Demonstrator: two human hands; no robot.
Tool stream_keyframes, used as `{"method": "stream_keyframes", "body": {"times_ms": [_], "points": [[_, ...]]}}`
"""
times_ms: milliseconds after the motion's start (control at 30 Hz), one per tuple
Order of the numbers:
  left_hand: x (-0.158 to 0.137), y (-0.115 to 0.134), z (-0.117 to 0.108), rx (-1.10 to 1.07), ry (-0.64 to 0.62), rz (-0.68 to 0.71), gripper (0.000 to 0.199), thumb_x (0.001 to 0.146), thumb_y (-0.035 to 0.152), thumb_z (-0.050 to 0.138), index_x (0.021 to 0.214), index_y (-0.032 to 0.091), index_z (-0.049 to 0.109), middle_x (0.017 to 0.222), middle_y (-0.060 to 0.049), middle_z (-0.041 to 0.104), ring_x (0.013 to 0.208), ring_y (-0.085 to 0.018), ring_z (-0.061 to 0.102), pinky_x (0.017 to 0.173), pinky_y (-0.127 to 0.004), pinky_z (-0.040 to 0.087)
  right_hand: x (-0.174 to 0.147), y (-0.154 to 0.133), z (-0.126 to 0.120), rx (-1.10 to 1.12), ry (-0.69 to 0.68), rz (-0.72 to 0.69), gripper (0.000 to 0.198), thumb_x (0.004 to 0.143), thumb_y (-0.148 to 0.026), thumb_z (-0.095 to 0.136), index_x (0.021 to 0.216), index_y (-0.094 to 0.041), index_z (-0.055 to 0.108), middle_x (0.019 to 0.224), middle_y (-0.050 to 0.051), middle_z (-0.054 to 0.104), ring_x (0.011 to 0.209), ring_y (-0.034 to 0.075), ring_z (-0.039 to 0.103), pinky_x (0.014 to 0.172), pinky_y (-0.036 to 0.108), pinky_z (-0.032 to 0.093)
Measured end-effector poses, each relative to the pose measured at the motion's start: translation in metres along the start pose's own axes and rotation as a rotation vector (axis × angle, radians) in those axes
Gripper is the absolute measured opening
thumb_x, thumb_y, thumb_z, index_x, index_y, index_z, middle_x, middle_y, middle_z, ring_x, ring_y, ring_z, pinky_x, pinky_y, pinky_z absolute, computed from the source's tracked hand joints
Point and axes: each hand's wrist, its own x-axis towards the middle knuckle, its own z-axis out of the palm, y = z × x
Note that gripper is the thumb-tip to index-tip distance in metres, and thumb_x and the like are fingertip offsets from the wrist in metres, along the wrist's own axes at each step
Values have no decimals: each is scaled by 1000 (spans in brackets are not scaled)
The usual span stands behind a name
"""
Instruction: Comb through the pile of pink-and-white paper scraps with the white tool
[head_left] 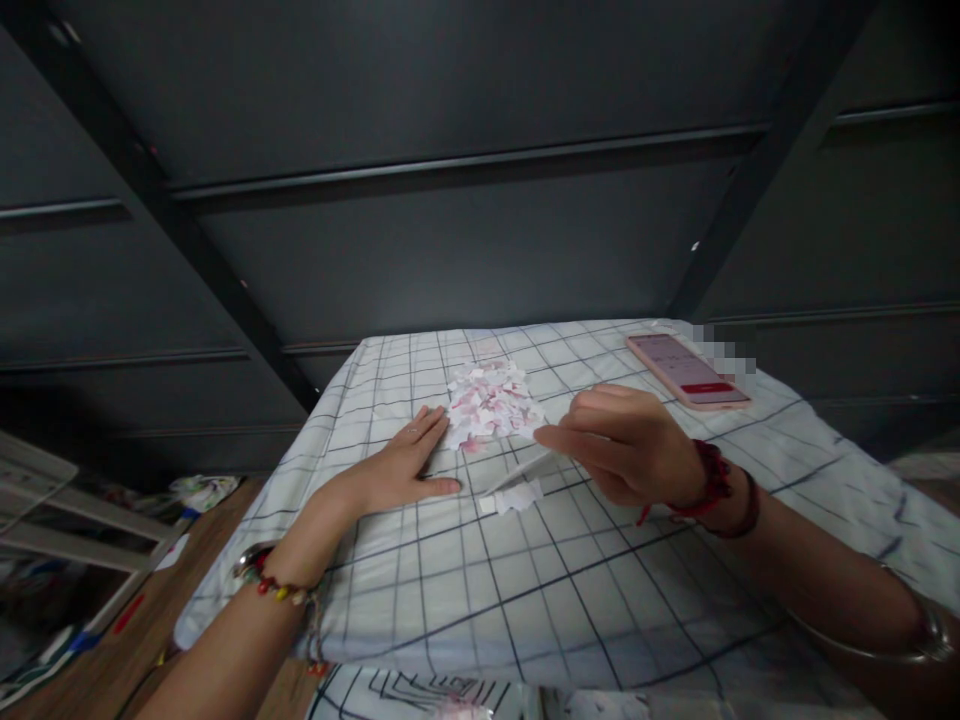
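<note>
My left hand [411, 460] lies flat on the checked tablecloth [420, 580], fingers stretched out and thumb apart. Its fingertips reach the left edge of a heap of small torn paper pieces [495, 400], white with pink patches. My right hand [626, 440] is closed in a pinch around one end of a thin, pale, flat strip [525, 467]; its exact kind is not clear. The strip's far end slants down to the left, over a few loose white paper scraps [517, 496] in front of the heap.
A phone [688, 372] in a pink case, screen lit, lies at the table's right rear. Dark panelled wall [450, 260] rises directly behind the table. On the left, a white frame [82, 510] stands on the wooden floor. Patterned fabric [390, 693] shows below the table's front edge.
</note>
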Motion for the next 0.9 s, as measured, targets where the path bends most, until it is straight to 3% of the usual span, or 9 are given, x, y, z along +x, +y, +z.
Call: {"method": "stream_keyframes", "body": {"times_ms": [433, 600, 900], "points": [[-4, 1, -1, -51, -26, 64, 102, 72, 71, 47, 142, 14, -1, 145, -12, -12, 131, -31, -9, 106, -43, 10, -1, 3, -3, -38, -14, 16, 21, 79, -9, 36, 90, -17, 52, 56, -2, 46, 53, 12, 36, 52, 26, 26], [-5, 1, -1, -68, -34, 45, 106, 71, 70, 50, 141, 9, 0, 145, -16, -11, 131, -31, -10, 106, -44, 8, 2, 1, -6, -49, -57, 29, 22, 79, -11, 35, 86, -16, 55, 56, -1, 46, 56, 12, 37, 52, 26, 26], [-9, 2, 1, -71, 7, 60, 107, 69, 70, 52, 141, 11, 1, 145, -15, -10, 130, -32, -11, 106, -45, 9, 9, -5, -13, -74, -78, 26, 25, 79, -9, 35, 80, -16, 59, 60, 1, 51, 60, 13, 40, 56, 25, 31]]}}
